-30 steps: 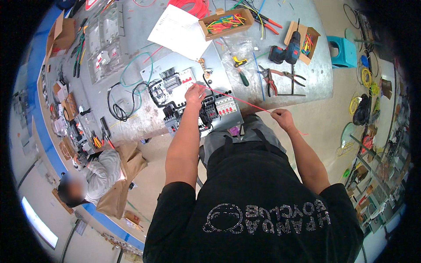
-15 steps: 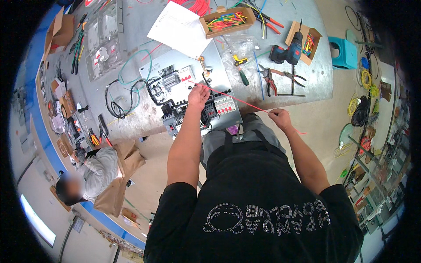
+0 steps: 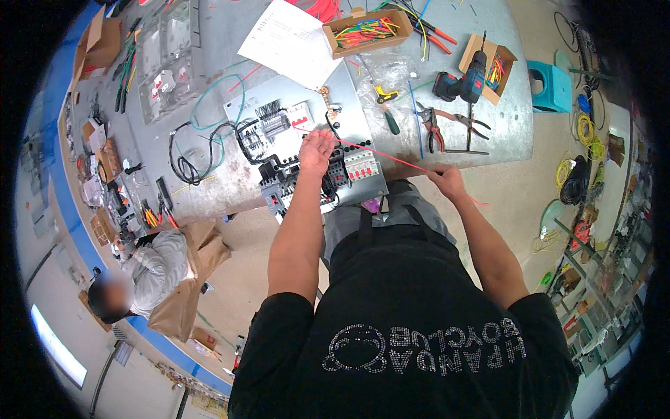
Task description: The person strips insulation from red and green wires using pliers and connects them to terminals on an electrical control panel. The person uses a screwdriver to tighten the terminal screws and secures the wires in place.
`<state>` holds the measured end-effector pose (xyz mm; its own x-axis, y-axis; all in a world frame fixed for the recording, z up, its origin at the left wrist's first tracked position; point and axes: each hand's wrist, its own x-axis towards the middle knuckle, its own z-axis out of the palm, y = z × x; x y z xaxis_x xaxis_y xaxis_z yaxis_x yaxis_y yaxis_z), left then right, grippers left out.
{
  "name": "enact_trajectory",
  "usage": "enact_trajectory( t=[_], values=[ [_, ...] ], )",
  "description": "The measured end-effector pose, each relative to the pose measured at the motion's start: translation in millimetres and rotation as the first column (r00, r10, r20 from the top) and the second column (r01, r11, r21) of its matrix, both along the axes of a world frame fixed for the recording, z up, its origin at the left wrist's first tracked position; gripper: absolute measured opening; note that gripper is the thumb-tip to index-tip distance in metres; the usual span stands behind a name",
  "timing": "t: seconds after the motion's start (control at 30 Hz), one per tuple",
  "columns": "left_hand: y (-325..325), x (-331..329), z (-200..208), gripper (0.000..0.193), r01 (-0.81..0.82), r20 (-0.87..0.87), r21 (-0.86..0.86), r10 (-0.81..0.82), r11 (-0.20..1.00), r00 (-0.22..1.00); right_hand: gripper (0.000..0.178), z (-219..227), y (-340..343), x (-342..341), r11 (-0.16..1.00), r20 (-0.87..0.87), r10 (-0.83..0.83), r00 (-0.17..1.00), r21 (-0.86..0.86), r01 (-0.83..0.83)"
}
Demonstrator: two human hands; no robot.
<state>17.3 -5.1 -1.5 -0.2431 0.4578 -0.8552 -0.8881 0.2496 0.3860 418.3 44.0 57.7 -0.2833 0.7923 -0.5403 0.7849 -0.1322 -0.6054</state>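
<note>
Grey metal with a curved rim, the surface (image 3: 506, 140) carries a flat mounting plate (image 3: 356, 112) close to its near edge, and across that plate slants a thin red wire (image 3: 391, 156). Its long axis runs from the far left to the near right, from beside a white breaker with red toggles (image 3: 299, 117) out past the surface's edge. The left hand (image 3: 317, 149) is much the nearer to that breaker, which lies just beyond its fingertips and slightly to the left; the wire passes right at those fingers, though whether they pinch it or merely guide it I cannot tell. The right hand (image 3: 448, 181) grasps the wire between thumb and fingertips, well apart from the left and nearer the body, with a short tail showing below it. Between the two hands the wire looks nearly straight, passing above a row of red-toggled breakers (image 3: 361, 170) on the plate. Beyond the wire, to the right of the plate, lie a green-handled screwdriver (image 3: 391, 123) and red-handled pliers (image 3: 434, 136), neither touched by a hand.
</note>
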Motion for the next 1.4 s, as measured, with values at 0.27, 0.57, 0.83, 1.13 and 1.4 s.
enact_trajectory(
  t=[0.27, 0.57, 0.83, 1.13, 1.4],
  values=[
    [2, -8, -5, 0.023, -0.08, -0.013, 0.002, 0.08, 0.997, 0.997, 0.028, 5, 9, -25, 1.0, 0.0, -0.003, 1.0, -0.015, 0.003],
    [-2, -2, -10, 0.024, -0.072, 0.041, 0.044, 0.07, 0.996, 0.997, 0.03, 10, 13, -36, 0.995, 0.022, 0.007, 1.0, -0.095, -0.004],
    [-2, -5, -15, 0.024, -0.058, 0.01, 0.035, 0.058, 0.998, 0.998, 0.03, 3, 19, -34, 0.998, 0.036, 0.061, 0.998, -0.023, -0.06],
    [-3, -13, -20, 0.023, -0.003, -0.078, -0.045, 0.0, 0.999, 0.997, 0.032, -15, 18, -37, 0.994, 0.164, 0.1, 0.981, -0.067, -0.091],
    [-1, -18, -20, 0.024, 0.048, -0.091, -0.054, -0.053, 0.997, 0.994, 0.03, -22, 17, -35, 0.997, 0.136, 0.072, 0.988, -0.034, -0.068]
  ],
)
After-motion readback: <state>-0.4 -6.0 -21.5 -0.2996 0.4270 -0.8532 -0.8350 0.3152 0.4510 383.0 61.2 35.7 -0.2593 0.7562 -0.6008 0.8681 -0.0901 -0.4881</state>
